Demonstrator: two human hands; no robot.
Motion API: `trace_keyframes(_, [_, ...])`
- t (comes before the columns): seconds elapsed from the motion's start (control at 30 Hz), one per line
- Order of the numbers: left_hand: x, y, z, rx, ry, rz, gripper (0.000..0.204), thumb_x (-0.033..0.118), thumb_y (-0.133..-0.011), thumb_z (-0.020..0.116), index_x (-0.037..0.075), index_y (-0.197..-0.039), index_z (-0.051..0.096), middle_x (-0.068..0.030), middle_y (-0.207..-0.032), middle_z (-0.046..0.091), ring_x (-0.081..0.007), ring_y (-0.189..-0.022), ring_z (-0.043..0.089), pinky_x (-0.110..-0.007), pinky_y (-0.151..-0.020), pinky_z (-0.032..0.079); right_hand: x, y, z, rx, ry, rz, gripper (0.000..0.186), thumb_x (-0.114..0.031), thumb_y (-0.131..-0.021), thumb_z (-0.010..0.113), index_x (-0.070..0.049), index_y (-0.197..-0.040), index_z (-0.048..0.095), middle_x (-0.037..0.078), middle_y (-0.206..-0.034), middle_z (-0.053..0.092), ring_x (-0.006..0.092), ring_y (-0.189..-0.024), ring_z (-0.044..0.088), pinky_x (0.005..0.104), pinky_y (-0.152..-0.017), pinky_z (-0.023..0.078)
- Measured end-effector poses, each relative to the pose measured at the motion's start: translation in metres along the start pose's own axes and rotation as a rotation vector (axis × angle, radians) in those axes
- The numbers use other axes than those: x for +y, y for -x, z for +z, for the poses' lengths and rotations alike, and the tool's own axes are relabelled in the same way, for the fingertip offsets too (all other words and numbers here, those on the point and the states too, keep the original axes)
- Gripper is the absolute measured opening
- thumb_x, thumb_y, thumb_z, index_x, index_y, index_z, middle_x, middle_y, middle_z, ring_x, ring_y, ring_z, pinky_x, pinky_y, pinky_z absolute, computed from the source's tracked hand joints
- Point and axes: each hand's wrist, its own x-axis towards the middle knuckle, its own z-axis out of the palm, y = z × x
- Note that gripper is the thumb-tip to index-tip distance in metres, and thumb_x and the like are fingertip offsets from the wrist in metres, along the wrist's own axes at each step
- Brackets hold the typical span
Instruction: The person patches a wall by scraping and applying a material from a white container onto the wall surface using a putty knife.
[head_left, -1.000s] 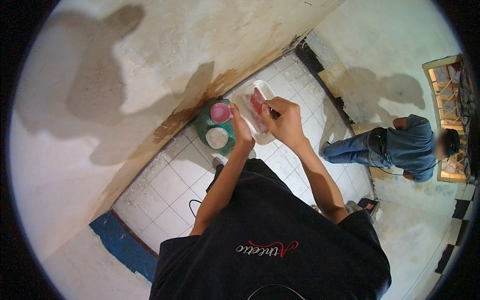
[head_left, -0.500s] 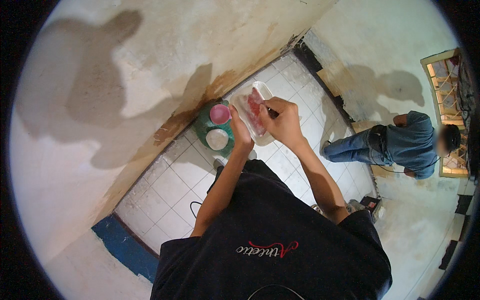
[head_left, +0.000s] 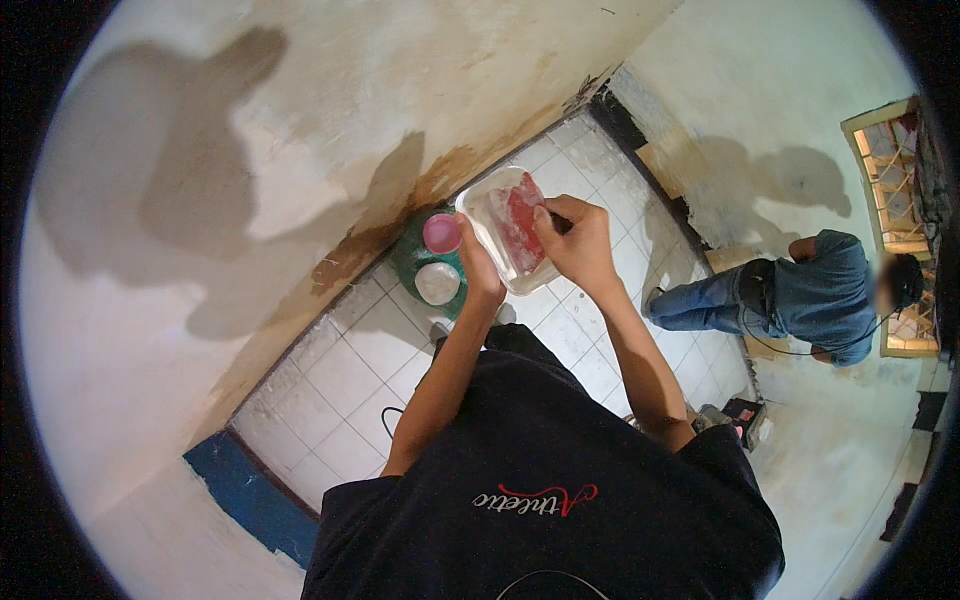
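My left hand [head_left: 482, 262] grips the left edge of a shallow white tray [head_left: 478, 205], its fingers mostly hidden beneath. In my right hand [head_left: 582, 243] is a red flat scraper [head_left: 524, 222], pinched at its right edge between thumb and fingers. White paste smears the scraper's face, and it lies over the inside of the tray, tilted. Whether it touches the tray's bottom I cannot tell. Below on the floor, just left of my left hand, a pink bowl [head_left: 441, 233] and a round white thing [head_left: 437, 284] rest on something green [head_left: 408, 262].
A stained, patchy wall [head_left: 340, 120] runs along the left above a white tiled floor [head_left: 345, 375]. At the right, another person [head_left: 800, 290] stands near a barred window [head_left: 885, 190]. Dark items [head_left: 742, 415] lie on the floor behind my right arm.
The tray has turned to face me more. My right hand has shifted slightly right and down with the scraper, whose red face shows wider.
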Motion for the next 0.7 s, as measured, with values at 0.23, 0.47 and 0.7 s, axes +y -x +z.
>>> trace_keyframes(0.23, [0.008,0.009,0.006,0.061,-0.070,-0.020,0.057,0.055,-0.100,0.033,0.014,-0.139,0.040,-0.0079,-0.136,0.048,-0.0263,-0.124,0.048,-0.039,-0.105,0.039,-0.005,-0.013,-0.014,-0.027,0.062,0.054,0.013,-0.006,-0.083,0.065,0.006,-0.082,0.068,0.013,-0.061,0.058,0.0142,-0.051,0.049,0.0302,-0.050,0.041])
trace_keyframes(0.47, [0.005,0.002,-0.001,0.067,-0.006,-0.094,0.062,0.052,-0.102,0.035,-0.001,-0.130,0.049,-0.0101,-0.118,0.061,-0.0199,-0.105,0.061,-0.032,-0.092,0.048,-0.006,-0.012,-0.003,-0.218,0.132,-0.071,0.012,-0.005,-0.077,0.068,0.006,-0.081,0.067,0.018,-0.068,0.059,0.0294,-0.056,0.057,0.0357,-0.054,0.045])
trace_keyframes(0.7, [0.004,0.007,0.002,0.084,-0.110,-0.110,0.061,0.052,-0.101,0.036,-0.001,-0.125,0.054,-0.0094,-0.112,0.063,-0.0184,-0.098,0.062,-0.032,-0.087,0.049,-0.002,-0.014,0.000,-0.187,0.158,-0.168,0.012,-0.006,-0.078,0.070,0.005,-0.080,0.068,0.017,-0.066,0.059,0.0290,-0.054,0.056,0.0362,-0.053,0.045])
